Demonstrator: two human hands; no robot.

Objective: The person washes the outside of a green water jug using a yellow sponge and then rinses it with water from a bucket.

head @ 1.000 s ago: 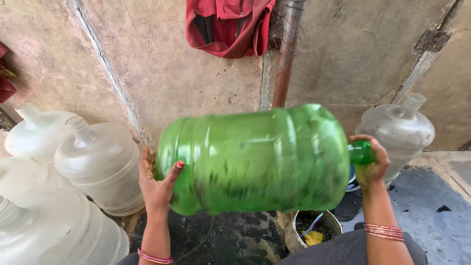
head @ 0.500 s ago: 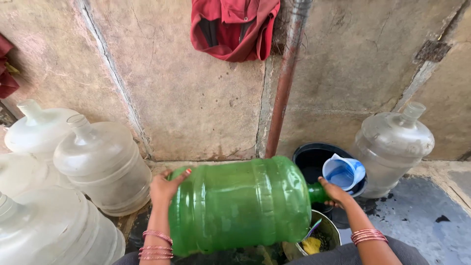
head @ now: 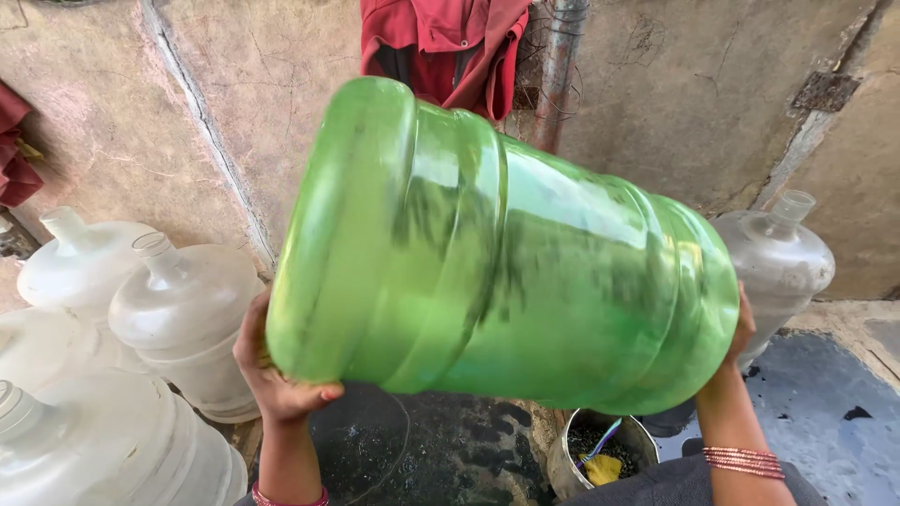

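A large green translucent water jug (head: 506,262) fills the middle of the view, held up sideways with its base tilted up toward the left. My left hand (head: 277,379) grips the base edge from below. My right hand (head: 741,328) holds the neck end at the right, mostly hidden behind the jug. The jug's mouth is out of sight. Dark streaks show inside its wall.
Several clear empty jugs (head: 183,319) stand at the left against the wall, another clear jug (head: 778,262) at the right. A small metal pot (head: 600,450) with a yellow scrubber sits below. A red cloth (head: 441,47) hangs beside a rusty pipe (head: 558,66). The wet dark floor (head: 441,450) lies underneath.
The green jug went from level at chest height, dropped low, and is now swung up close to the camera with its base raised left. Both hands stayed on it.
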